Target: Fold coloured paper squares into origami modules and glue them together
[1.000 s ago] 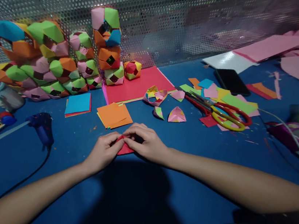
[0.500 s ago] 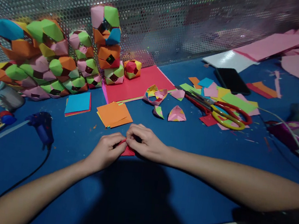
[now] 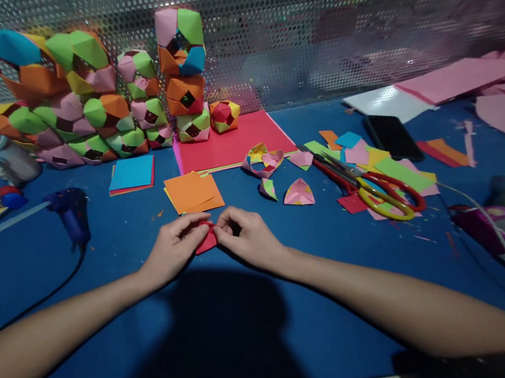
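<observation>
Between my hands is a small piece of folded red paper [image 3: 206,242], just above or on the blue table. My left hand [image 3: 175,242] pinches its left side with thumb and fingers. On the other side, my right hand [image 3: 249,235] grips the upper right edge, its fingers curled. Part of the paper is hidden behind the fingertips. Right behind the hands lies a stack of orange paper squares [image 3: 193,192]. A stack of squares with blue on top [image 3: 132,173] sits farther left. Folded paper pieces [image 3: 300,193] and a partly joined paper ball [image 3: 262,160] lie beyond my right hand.
Folded paper balls [image 3: 104,114] are piled against the perforated metal panel [image 3: 300,40]. A blue glue gun [image 3: 70,214] with its cord lies at left. Scissors [image 3: 386,194] rest on paper scraps at right, near a black phone [image 3: 392,136]. Red sheets [image 3: 250,139] lie behind.
My left hand has shifted slightly left and its fingers have loosened upward. The red paper has turned and moved a little left and up; my right hand stays nearly in place.
</observation>
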### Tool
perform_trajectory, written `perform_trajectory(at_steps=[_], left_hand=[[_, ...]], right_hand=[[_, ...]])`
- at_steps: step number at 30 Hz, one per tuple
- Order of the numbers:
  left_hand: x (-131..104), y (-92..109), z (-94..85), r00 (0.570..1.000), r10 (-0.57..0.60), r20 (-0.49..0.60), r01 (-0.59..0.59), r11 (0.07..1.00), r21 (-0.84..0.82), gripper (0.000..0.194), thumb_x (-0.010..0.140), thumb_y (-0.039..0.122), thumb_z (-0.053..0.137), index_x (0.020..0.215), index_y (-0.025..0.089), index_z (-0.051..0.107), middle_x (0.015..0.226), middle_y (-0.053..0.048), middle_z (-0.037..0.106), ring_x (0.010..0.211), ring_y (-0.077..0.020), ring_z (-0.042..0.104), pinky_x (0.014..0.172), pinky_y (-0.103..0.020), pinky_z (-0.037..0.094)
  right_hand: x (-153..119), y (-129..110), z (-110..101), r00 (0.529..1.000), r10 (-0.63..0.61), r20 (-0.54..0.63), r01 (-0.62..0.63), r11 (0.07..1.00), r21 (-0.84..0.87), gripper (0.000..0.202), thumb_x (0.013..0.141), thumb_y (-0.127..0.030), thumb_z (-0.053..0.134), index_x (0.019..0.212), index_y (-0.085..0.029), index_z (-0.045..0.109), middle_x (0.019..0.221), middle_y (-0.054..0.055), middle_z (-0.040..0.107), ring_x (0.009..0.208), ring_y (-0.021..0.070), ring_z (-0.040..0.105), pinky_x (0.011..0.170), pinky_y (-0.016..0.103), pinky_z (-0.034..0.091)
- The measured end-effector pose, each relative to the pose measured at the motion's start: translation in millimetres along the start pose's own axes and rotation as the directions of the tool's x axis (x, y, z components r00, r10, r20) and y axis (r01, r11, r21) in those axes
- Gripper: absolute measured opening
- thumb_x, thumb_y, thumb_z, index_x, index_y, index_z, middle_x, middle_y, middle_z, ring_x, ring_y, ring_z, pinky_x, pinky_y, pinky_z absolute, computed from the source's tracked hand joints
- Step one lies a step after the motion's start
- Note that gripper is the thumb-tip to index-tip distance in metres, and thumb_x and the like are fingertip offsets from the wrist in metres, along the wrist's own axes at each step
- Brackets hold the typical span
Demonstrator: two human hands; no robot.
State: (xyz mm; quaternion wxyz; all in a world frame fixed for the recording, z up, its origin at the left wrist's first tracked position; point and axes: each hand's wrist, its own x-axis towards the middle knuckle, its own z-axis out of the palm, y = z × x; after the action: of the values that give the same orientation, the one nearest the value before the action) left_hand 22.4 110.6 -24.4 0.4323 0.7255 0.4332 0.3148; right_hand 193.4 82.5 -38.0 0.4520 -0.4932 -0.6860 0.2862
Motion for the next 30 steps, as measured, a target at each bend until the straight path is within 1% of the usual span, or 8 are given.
perform_trajectory(at_steps=[4,6,9,13,17,21,26,30], left_hand=[[-1.1,1.1,-0.9,0.998,0.062,-0.016,-0.059,0.990,0.127,0.021,0.083,0.033,0.054,0.086,0.019,0.069,0.088,-0.004,0.070,0.082,-0.0177,0.063,0.077,-0.028,0.048],[-1.5,2.2,-1.6,0.997,0.070,-0.033,-0.064,0.986,0.157,0.020,0.083,0.032,0.053,0.085,0.019,0.069,0.085,-0.004,0.070,0.079,-0.0172,0.063,0.074,-0.027,0.048],[-1.4,3.0,-1.9,0.997,0.055,-0.054,-0.047,0.990,0.133,0.021,0.083,0.032,0.053,0.084,0.018,0.068,0.082,-0.004,0.070,0.076,-0.0170,0.062,0.071,-0.027,0.049],[-0.6,1.4,-0.5,0.999,0.028,-0.026,-0.026,0.998,0.063,0.021,0.082,0.032,0.054,0.087,0.017,0.068,0.083,-0.004,0.070,0.074,-0.0155,0.062,0.067,-0.024,0.047],[0.0,-0.4,0.1,1.000,0.006,-0.030,-0.004,0.996,0.089,0.019,0.081,0.032,0.056,0.085,0.016,0.067,0.075,-0.002,0.067,0.064,-0.0125,0.057,0.059,-0.022,0.043],[-0.1,-0.5,-0.9,0.997,-0.014,-0.072,0.019,0.997,0.081,0.020,0.081,0.032,0.055,0.083,0.015,0.065,0.070,-0.001,0.064,0.060,-0.0117,0.054,0.055,-0.021,0.041],[-0.1,-0.4,-1.4,0.998,-0.044,-0.054,0.046,0.999,0.029,0.020,0.080,0.032,0.057,0.084,0.015,0.065,0.073,-0.002,0.065,0.063,-0.0127,0.056,0.057,-0.022,0.043],[0.3,3.1,-2.2,0.997,-0.079,-0.017,0.076,0.989,-0.130,0.022,0.080,0.032,0.058,0.094,0.016,0.060,0.094,-0.006,0.066,0.083,-0.0157,0.060,0.072,-0.026,0.047]], right_hand=[[0.1,-0.6,-0.3,1.000,-0.015,0.014,0.015,1.000,-0.006,0.008,0.076,-0.015,0.056,0.068,-0.017,0.053,0.059,-0.003,0.053,0.056,0.0084,0.050,0.055,0.020,0.040],[0.4,-1.2,-0.5,1.000,-0.022,0.017,0.022,1.000,-0.007,0.008,0.077,-0.016,0.057,0.069,-0.017,0.054,0.059,-0.003,0.053,0.056,0.0083,0.049,0.055,0.020,0.040],[0.6,-0.3,-0.8,0.999,-0.020,0.025,0.021,1.000,-0.014,0.008,0.079,-0.019,0.056,0.071,-0.017,0.055,0.059,-0.003,0.053,0.055,0.0081,0.048,0.053,0.020,0.038],[-0.3,3.2,-1.1,0.999,-0.044,0.004,0.045,0.996,-0.072,0.011,0.081,-0.020,0.055,0.071,-0.016,0.056,0.061,-0.002,0.055,0.057,0.0093,0.049,0.055,0.021,0.038],[0.0,1.1,-1.5,0.999,-0.043,0.021,0.045,0.997,-0.068,0.011,0.081,-0.021,0.055,0.071,-0.015,0.057,0.061,-0.001,0.055,0.057,0.0092,0.049,0.054,0.021,0.037],[1.3,-1.6,-1.9,0.999,-0.036,0.023,0.037,0.998,-0.053,0.012,0.081,-0.024,0.056,0.073,-0.015,0.058,0.063,-0.001,0.056,0.057,0.0092,0.049,0.055,0.021,0.038],[-0.3,3.5,-0.6,0.997,-0.071,-0.016,0.069,0.992,-0.103,0.012,0.082,-0.022,0.055,0.072,-0.016,0.058,0.063,-0.001,0.059,0.059,0.0100,0.051,0.058,0.022,0.038],[0.3,2.9,-2.1,0.998,-0.062,-0.008,0.061,0.990,-0.127,0.013,0.081,-0.022,0.056,0.069,-0.016,0.057,0.061,-0.001,0.057,0.057,0.0096,0.050,0.057,0.022,0.037]])
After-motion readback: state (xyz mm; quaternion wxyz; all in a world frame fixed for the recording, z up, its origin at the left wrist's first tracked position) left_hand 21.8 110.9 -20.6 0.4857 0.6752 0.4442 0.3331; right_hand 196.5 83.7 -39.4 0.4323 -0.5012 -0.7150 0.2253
